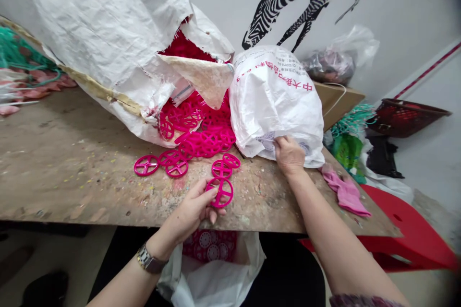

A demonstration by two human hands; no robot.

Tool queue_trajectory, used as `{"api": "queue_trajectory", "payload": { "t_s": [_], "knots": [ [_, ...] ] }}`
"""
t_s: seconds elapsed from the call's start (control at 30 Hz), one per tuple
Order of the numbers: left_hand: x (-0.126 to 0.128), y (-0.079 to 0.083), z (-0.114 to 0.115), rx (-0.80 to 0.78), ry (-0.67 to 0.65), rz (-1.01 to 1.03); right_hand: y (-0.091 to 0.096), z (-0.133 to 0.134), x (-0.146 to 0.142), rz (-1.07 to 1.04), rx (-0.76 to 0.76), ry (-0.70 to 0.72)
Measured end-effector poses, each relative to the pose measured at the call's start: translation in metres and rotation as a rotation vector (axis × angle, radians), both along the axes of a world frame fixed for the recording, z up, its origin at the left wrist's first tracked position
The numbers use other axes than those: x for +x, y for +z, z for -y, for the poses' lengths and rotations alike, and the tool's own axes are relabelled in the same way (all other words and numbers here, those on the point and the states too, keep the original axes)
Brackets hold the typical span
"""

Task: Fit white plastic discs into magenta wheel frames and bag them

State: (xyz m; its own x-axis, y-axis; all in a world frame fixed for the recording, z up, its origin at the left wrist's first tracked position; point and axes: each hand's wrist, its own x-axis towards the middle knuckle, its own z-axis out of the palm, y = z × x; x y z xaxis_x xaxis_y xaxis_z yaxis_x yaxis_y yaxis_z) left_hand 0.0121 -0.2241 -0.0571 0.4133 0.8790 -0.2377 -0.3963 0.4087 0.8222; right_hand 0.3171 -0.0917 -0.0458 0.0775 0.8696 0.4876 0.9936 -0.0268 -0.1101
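Note:
My left hand (pixel 197 206) is closed on a pink plastic wheel (pixel 227 193), a round rim with crossed spokes, just above the table's front edge. Several like it spill from a torn white woven sack (pixel 118 57) into a pink heap (pixel 205 136). At the mouth of a smaller white sack (pixel 277 100) with red print, my right hand (pixel 289 154) reaches among pale patterned discs (pixel 267 140); its fingertips are hidden there, so I cannot tell what they grip. Below the edge, an open white bag (pixel 216 280) holds pink wheels with white discs in them (pixel 212 244).
A pink glove-like cloth (pixel 346 191) lies at the table's right end. Beyond it are a red plastic stool (pixel 406 225) and a dark red basket (pixel 410 116). Green netting (pixel 25 53) lies at the far left. A cardboard box (pixel 340 100) stands behind the smaller sack.

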Motion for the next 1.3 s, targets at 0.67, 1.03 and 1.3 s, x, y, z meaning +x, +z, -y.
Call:
{"api": "queue_trajectory", "payload": {
  "t_s": [0.67, 1.03, 1.3],
  "knots": [
    [0.008, 0.008, 0.023, 0.218, -0.081, -0.165, 0.007, 0.169, -0.122, -1.07, -0.263, 0.344],
    [-0.002, 0.01, 0.03, 0.376, -0.154, -0.193, 0.012, 0.182, -0.13, -1.215, -0.382, 0.495],
    [0.003, 0.009, 0.039, 0.733, -0.024, -0.62, 0.008, 0.194, -0.138, -1.127, -0.218, 0.413]
  ]
}}
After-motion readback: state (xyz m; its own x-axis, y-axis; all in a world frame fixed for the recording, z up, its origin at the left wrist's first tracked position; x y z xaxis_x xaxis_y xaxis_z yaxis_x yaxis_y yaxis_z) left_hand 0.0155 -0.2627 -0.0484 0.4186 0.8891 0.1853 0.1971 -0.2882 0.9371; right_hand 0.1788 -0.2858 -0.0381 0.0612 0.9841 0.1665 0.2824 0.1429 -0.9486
